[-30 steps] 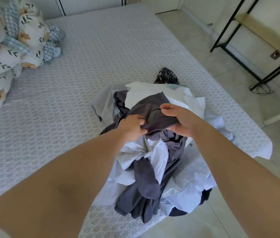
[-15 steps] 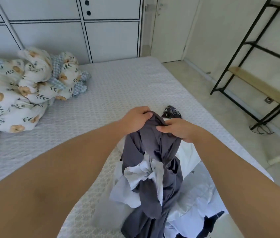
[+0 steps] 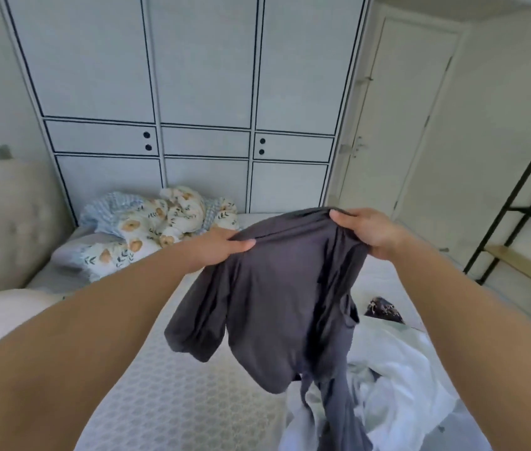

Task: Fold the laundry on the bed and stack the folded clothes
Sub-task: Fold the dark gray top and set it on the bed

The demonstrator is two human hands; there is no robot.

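both arms are stretched out over the bed (image 3: 173, 395), holding a dark grey garment (image 3: 277, 304) up in the air by its top edge. the left hand (image 3: 217, 247) grips the left end of that edge, fingers curled around the bunched fabric with the thumb lying along the top. the right hand (image 3: 370, 232) pinches the right end, its fingers wrapped over the cloth. the garment hangs between them, its lower part trailing down into the pile of white and pale laundry (image 3: 387, 379) heaped on the near right side of the bed. a small dark patterned piece (image 3: 383, 309) lies just beyond that pile. a crumpled floral duvet (image 3: 160, 222) sits at the far left of the bed, in front of the white wardrobe (image 3: 192, 92). a black metal shelf (image 3: 524, 216) stands at the right wall
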